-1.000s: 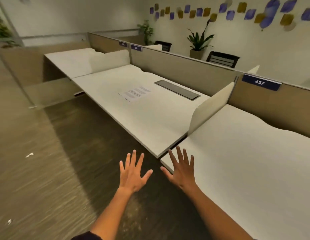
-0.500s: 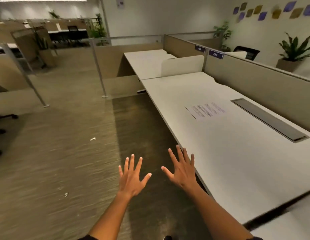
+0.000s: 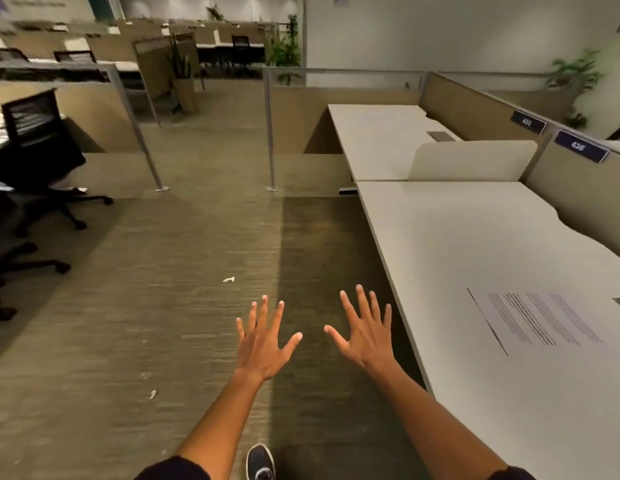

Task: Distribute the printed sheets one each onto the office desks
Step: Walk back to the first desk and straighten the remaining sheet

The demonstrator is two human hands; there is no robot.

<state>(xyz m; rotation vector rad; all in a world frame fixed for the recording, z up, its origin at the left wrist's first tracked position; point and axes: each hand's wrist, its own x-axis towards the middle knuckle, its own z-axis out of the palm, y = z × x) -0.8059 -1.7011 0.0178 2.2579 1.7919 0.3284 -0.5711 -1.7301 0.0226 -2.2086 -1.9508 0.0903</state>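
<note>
A printed sheet (image 3: pixel 540 322) lies flat on the near white desk (image 3: pixel 457 244) at the right. Beyond a low white divider (image 3: pixel 471 161) stands a second white desk (image 3: pixel 378 140); a faint pale sheet may lie on it, too blurred to be sure. My left hand (image 3: pixel 263 341) and my right hand (image 3: pixel 364 330) are both held out over the carpet with fingers spread, palms down, holding nothing. My right hand hovers just left of the near desk's front edge.
Tan partition panels with number plates (image 3: pixel 578 150) back the desks. Two metal posts (image 3: pixel 270 133) stand on the carpet ahead. Black office chairs (image 3: pixel 31 161) sit at the left. Small paper scraps (image 3: pixel 229 279) lie on the floor. My shoe (image 3: pixel 260 462) shows at the bottom.
The view has swung left along the desk row: the desk with the sheet has moved to the right edge and the aisle and chairs have come into sight. Both hands stay spread and empty.
</note>
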